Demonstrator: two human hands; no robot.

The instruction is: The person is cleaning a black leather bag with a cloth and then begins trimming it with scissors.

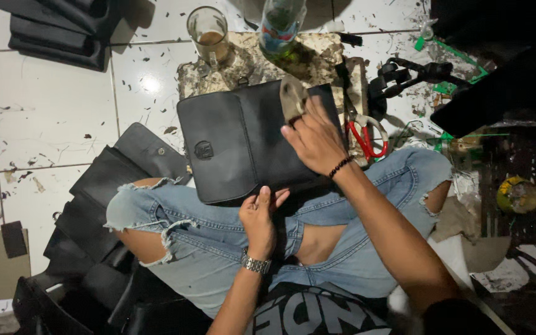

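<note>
- Black leather bag (234, 139), flat, flap side up, resting across the person's knees and tipping onto a worn board (317, 53) on the tiled floor (51, 105). Small round clasp (203, 149) on the left panel.
- Long axis of the bag runs roughly left to right in the head view, slightly tilted: left end lower, right end higher. Fold line runs top to bottom near the middle.
- Right hand (316, 138) lies on the bag's right half, fingers pointing up and left, pinching a small tan pad (293, 98) against the leather. Closed on the pad, not on the bag.
- Left hand (260, 217) sits at the bag's near edge, below the middle, fingertips touching the rim, thumb up. Looks like a light steadying pinch; whether it truly grips the edge, cannot tell.
- The right hand is on top of the bag; the left is only at its border. The untouched left panel lies left of both hands.
- Outward: red-handled scissors (367, 138) just right of the bag, near the right wrist.
- Glass mug (208, 32) and a bottle (279, 25) beyond the bag's far edge, on the board.
- More dark leather pieces (103, 186) stacked beside the left knee; torn blue jeans (218, 242) under everything.
- Floor littered with small dark scraps.
</note>
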